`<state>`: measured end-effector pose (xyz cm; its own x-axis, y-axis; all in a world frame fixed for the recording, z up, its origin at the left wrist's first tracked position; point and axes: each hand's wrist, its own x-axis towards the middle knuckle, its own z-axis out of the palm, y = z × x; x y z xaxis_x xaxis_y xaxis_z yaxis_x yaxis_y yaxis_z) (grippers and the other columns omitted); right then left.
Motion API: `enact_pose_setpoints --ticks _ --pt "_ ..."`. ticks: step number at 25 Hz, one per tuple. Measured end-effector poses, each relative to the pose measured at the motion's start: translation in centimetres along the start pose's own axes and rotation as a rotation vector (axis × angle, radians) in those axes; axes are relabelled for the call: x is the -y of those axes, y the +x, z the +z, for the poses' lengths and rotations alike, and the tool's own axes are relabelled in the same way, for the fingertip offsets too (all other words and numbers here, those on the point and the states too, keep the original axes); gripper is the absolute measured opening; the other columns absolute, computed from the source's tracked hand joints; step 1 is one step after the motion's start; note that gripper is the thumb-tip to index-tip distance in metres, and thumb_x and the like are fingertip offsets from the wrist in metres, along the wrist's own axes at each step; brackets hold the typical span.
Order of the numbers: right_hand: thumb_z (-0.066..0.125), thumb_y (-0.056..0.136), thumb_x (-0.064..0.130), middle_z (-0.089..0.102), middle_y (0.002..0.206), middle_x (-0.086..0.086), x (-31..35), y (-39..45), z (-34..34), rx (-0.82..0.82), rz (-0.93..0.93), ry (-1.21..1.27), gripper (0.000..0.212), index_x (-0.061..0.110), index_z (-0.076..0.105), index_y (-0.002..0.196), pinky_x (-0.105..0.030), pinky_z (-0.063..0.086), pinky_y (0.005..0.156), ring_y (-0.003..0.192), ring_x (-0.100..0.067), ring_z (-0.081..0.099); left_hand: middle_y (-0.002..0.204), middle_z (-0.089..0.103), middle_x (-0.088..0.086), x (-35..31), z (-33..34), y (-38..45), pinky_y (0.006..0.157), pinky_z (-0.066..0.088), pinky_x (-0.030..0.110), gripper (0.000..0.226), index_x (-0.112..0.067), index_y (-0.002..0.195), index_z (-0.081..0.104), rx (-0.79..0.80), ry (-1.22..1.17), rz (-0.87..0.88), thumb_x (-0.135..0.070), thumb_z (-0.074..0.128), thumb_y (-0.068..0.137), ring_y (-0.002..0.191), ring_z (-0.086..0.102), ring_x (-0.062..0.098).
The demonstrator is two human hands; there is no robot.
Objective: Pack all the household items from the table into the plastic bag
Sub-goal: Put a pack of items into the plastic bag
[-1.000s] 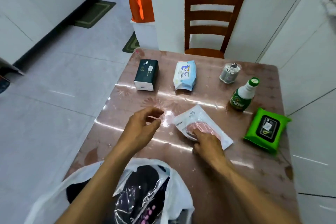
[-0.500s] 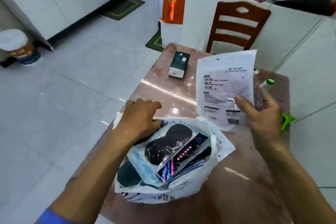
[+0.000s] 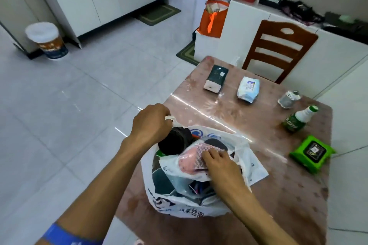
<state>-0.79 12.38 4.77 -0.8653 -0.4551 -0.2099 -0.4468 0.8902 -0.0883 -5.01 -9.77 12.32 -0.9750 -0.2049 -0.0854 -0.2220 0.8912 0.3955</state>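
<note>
A crinkled white plastic bag (image 3: 179, 205) stands open at the near edge of the glossy, pink-patterned tabletop (image 3: 298, 195). Its rim is gripped and held up by the left hand (image 3: 151, 123), fingers curled. A flat, clear packet of pink cloth (image 3: 191, 162) is pressed into the bag's mouth by the right hand (image 3: 221, 165). 5 items are spread farther back: a dark box (image 3: 216, 78), a soft wipes pack (image 3: 248, 88), a small jar (image 3: 288, 99), a green bottle (image 3: 299, 118) and a green pack (image 3: 311, 152).

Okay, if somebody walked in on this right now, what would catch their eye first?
Probably the stuffed white plastic bag at the table's near edge: the left hand grips its rim while the right hand presses a pink-filled pouch into the top. Next, the bright green wipes pack near the right edge, then the orange bag standing beyond the table.
</note>
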Motion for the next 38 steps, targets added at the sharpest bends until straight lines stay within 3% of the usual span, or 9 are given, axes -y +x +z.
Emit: enact_pose_setpoints --ticks 4,7,10,12,16,20,27,33,38 --pt "0.053 0.085 0.007 0.034 0.149 -0.013 0.2 1.8 -1.3 0.232 0.127 -0.079 0.064 0.012 0.029 0.144 -0.049 0.039 0.1 0.134 -0.038 0.033 0.091 0.072 0.0 -1.4 0.4 -1.5 0.058 0.04 0.027 0.016 -0.023 0.091 0.072 0.014 0.004 0.049 -0.026 0.06 0.08 0.078 0.061 0.024" --pt "0.056 0.085 0.009 0.028 0.159 0.005 -3.5 -1.2 -6.1 0.266 -0.138 0.395 0.078 0.031 0.023 0.152 -0.035 0.032 0.114 0.143 -0.018 0.029 0.097 0.066 -0.002 -1.7 0.9 -1.8 0.072 0.048 0.03 0.019 -0.029 0.103 0.067 0.031 -0.02 0.047 -0.03 0.062 0.084 0.091 0.062 0.023" --pt "0.05 0.084 -0.005 0.069 0.119 0.003 -9.5 -2.1 -8.1 -0.325 0.016 1.104 0.055 0.032 0.061 0.122 -0.027 0.053 0.089 0.108 -0.014 0.064 0.093 0.062 -0.002 -1.8 1.3 -1.2 0.077 0.051 0.034 0.017 -0.032 0.103 0.067 -0.006 -0.247 -0.049 -0.03 0.064 0.085 0.087 0.062 0.021" --pt "0.055 0.086 0.001 0.072 0.104 -0.001 -15.1 0.0 -3.4 -0.515 0.417 1.042 0.036 0.031 0.065 0.103 -0.035 0.055 0.079 0.098 -0.024 0.067 0.087 0.064 -0.002 -2.3 1.7 -0.7 0.076 0.056 0.04 0.015 -0.033 0.098 0.068 -0.058 -0.423 -0.119 -0.025 0.062 0.087 0.08 0.065 0.02" --pt "0.079 0.065 0.038 0.065 0.119 -0.008 -19.7 2.2 10.7 0.062 0.84 0.713 0.067 0.02 0.054 0.124 -0.042 0.056 0.08 0.098 -0.028 0.065 0.083 0.068 -0.006 -3.4 2.1 -0.5 0.073 0.058 0.036 0.022 -0.03 0.098 0.068 -0.073 -0.489 -0.149 -0.017 0.052 0.093 0.075 0.066 0.013" --pt "0.067 0.079 0.038 0.053 0.131 -0.017 -16.2 2.5 13.8 0.154 0.957 0.706 0.068 0.012 0.035 0.133 -0.043 0.046 0.09 0.114 -0.037 0.054 0.082 0.067 -0.002 -3.6 2.5 -0.3 0.061 0.048 0.021 0.02 -0.027 0.101 0.067 -0.062 -0.485 -0.164 -0.016 0.051 0.096 0.071 0.064 0.012" --pt "0.082 0.052 0.053 0.05 0.13 -0.008 -18.7 3.8 15.1 0.095 0.969 0.604 0.096 0.019 0.042 0.131 -0.041 0.049 0.09 0.116 -0.032 0.052 0.086 0.068 -0.002 -4.9 4.3 0.2 0.068 0.054 0.029 0.02 -0.033 0.097 0.066 0.037 -0.448 -0.126 -0.017 0.054 0.096 0.077 0.065 0.013" --pt "0.065 0.08 0.007 0.071 0.094 -0.009 -16.6 3.0 11.7 -0.157 1.084 1.254 0.025 0.007 0.068 0.104 -0.041 0.058 0.075 0.077 -0.025 0.067 0.093 0.069 0.004 -4.9 3.9 0.0 0.064 0.049 0.024 0.019 -0.025 0.105 0.067 0.071 -0.465 -0.137 -0.015 0.053 0.096 0.072 0.064 0.013" --pt "0.061 0.094 0.014 0.071 0.105 0.001 -14.1 1.5 -0.8 -0.604 0.582 1.37 0.022 0.022 0.064 0.115 -0.036 0.059 0.075 0.091 -0.016 0.069 0.105 0.07 -0.011 -1.6 1.8 -1.4 0.05 0.041 0.018 0.034 -0.026 0.113 0.065 -0.107 -0.701 -0.238 -0.005 0.046 0.097 0.059 0.052 0.008"
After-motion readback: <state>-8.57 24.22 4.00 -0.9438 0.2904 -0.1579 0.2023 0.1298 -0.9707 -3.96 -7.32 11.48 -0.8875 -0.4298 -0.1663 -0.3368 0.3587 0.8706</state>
